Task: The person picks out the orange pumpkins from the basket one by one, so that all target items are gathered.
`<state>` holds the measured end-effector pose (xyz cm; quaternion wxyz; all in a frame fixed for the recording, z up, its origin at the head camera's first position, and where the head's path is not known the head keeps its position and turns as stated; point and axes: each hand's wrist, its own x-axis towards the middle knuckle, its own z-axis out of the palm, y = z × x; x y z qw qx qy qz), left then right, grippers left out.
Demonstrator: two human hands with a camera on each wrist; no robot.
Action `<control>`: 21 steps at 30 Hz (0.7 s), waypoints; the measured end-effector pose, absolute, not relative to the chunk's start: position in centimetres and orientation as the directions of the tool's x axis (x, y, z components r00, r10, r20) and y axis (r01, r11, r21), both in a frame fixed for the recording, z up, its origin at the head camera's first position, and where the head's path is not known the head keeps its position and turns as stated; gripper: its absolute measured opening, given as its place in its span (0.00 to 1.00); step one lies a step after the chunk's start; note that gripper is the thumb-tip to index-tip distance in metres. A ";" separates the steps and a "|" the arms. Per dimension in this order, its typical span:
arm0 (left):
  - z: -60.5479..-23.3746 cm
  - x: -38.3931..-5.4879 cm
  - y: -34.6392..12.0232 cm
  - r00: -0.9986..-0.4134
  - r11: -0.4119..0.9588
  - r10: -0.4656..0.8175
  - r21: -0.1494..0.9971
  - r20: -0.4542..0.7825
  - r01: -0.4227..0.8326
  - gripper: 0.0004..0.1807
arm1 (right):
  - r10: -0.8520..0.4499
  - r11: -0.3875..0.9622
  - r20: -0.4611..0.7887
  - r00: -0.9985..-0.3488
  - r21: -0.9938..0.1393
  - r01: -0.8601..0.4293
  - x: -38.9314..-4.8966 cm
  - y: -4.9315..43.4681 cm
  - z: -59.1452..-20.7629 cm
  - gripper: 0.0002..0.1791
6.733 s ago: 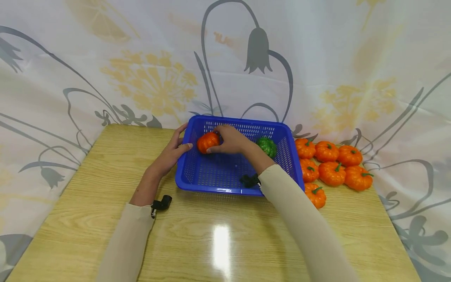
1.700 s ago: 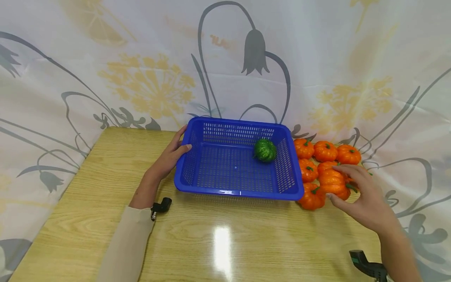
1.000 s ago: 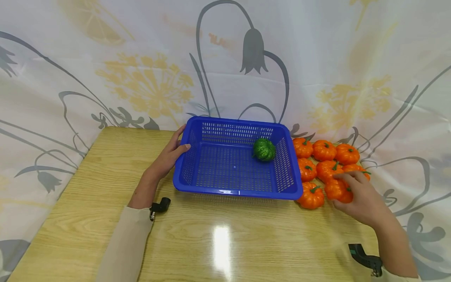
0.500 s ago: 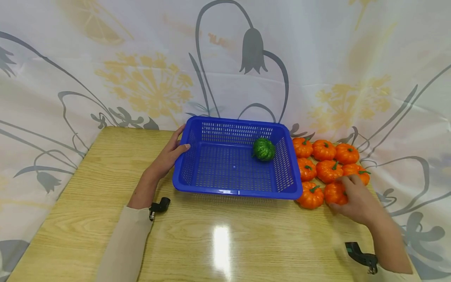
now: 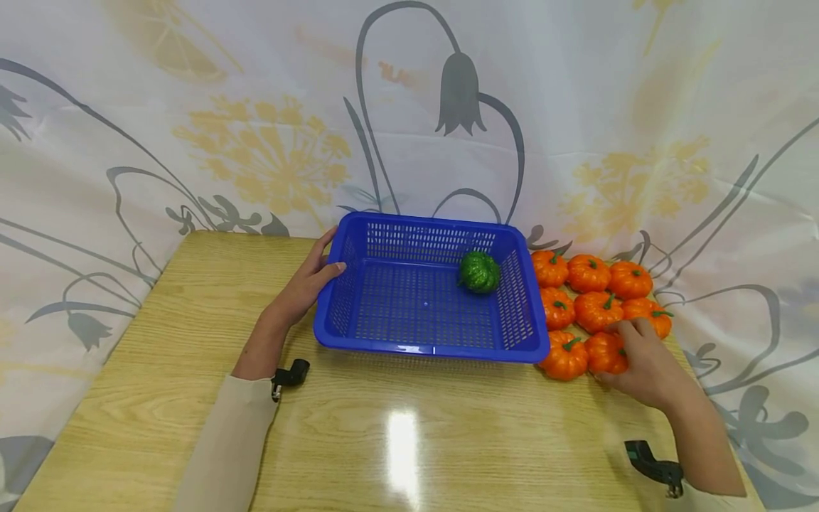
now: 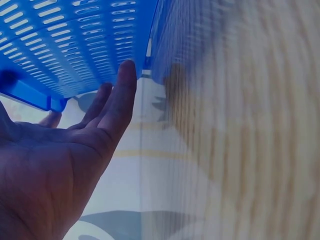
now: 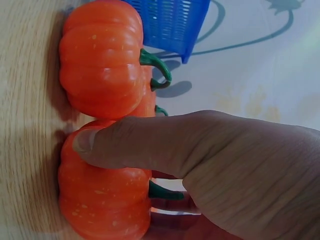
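My right hand (image 5: 646,366) is around a small orange pumpkin (image 5: 605,353) at the front of a group of orange pumpkins (image 5: 598,310) on the right. In the right wrist view that pumpkin (image 7: 100,200) stands upright on the table, the thumb lying across its side and the other fingers mostly hidden behind it. My left hand (image 5: 308,283) holds the left side of a blue plastic basket (image 5: 435,350), thumb over the rim and fingers along the outer wall. Inside the basket, near its right wall, lies a green pumpkin (image 5: 480,272).
Right against the held pumpkin stands another orange pumpkin (image 7: 102,60), beside the basket's front right corner. The wooden table (image 5: 448,434) stretches in front of the basket. A flower-patterned curtain (image 5: 256,107) hangs close behind and on both sides.
The orange pumpkin in my right hand has gone from the basket's left part to the right, then down onto the table beside the front-row pumpkin. My left hand has stayed at the basket.
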<state>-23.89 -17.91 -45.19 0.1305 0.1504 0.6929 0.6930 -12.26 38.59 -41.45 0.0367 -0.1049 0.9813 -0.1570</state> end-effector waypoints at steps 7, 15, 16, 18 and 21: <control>-45.3 -23.9 -17.8 -0.918 -0.012 0.395 0.999 0.035 0.033 0.42 | -0.195 0.929 -0.078 -0.978 -0.336 -0.159 -12.0 38.6 -41.2 0.46; -45.4 -24.1 -17.7 -0.915 -0.020 0.401 0.999 0.044 0.040 0.41 | -0.231 0.923 0.040 -0.972 -0.307 -0.232 -11.5 38.7 -40.6 0.36; -45.4 -24.1 -17.7 -0.917 -0.018 0.398 0.999 0.041 0.038 0.41 | -0.237 0.920 0.075 -0.969 -0.305 -0.248 -11.5 38.6 -40.5 0.33; -45.4 -24.1 -17.8 -0.921 0.008 0.388 0.999 0.032 0.038 0.39 | -0.237 0.912 0.146 -0.961 -0.307 -0.272 -11.6 38.5 -40.4 0.28; -45.3 -24.1 -17.9 -0.933 0.073 0.359 0.997 0.010 0.039 0.37 | -0.202 0.908 0.235 -0.951 -0.319 -0.272 -11.9 38.0 -40.6 0.24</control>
